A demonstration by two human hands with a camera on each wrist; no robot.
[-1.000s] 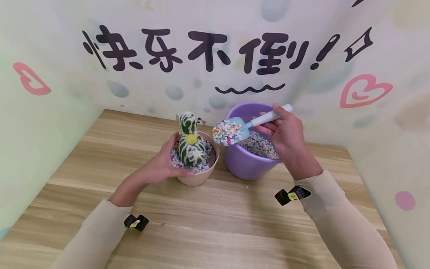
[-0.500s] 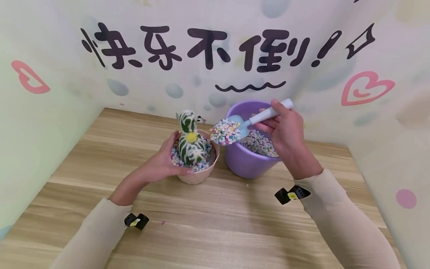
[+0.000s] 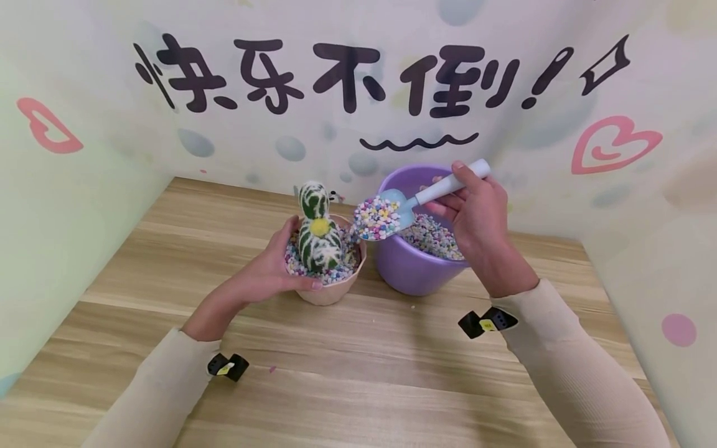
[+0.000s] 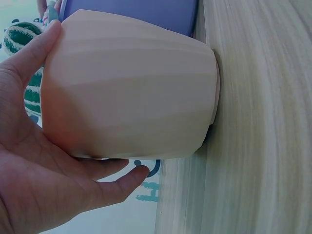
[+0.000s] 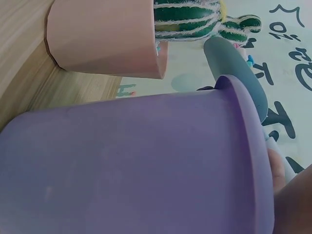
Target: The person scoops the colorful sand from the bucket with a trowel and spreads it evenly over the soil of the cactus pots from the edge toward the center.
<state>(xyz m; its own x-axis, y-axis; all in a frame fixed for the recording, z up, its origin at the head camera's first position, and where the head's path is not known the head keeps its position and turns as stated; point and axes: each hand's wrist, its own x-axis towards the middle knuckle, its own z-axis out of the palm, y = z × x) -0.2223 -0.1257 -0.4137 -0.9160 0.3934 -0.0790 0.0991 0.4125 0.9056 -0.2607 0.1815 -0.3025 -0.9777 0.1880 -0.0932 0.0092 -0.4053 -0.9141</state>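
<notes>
My left hand (image 3: 272, 269) holds a pale pink flowerpot (image 3: 327, 294) from the left, with the thumb along its near rim and the fingers round the far side. In the pot, a green cactus (image 3: 319, 246) with white fuzz and a yellow flower stands among colourful pebbles. My right hand (image 3: 479, 211) grips the pale handle of a light blue garden trowel (image 3: 407, 204). Its blade carries a heap of multicoloured pebbles (image 3: 376, 218), and its tip is over the pot's right rim, with pebbles falling off it. In the right wrist view, the trowel blade (image 5: 236, 78) shows from below.
A purple bucket (image 3: 417, 274) with more pebbles (image 3: 434, 239) stands right of the pot, beneath the trowel. Both stand on a wooden table (image 3: 336, 379), near a printed backdrop (image 3: 330, 137) with black lettering. A few stray pebbles (image 3: 413, 307) lie in front.
The trowel's tip has come to the pot's rim and pebbles now spill from it. The gap at the pot's right side has filled with pebbles. The left hand stays on the pot.
</notes>
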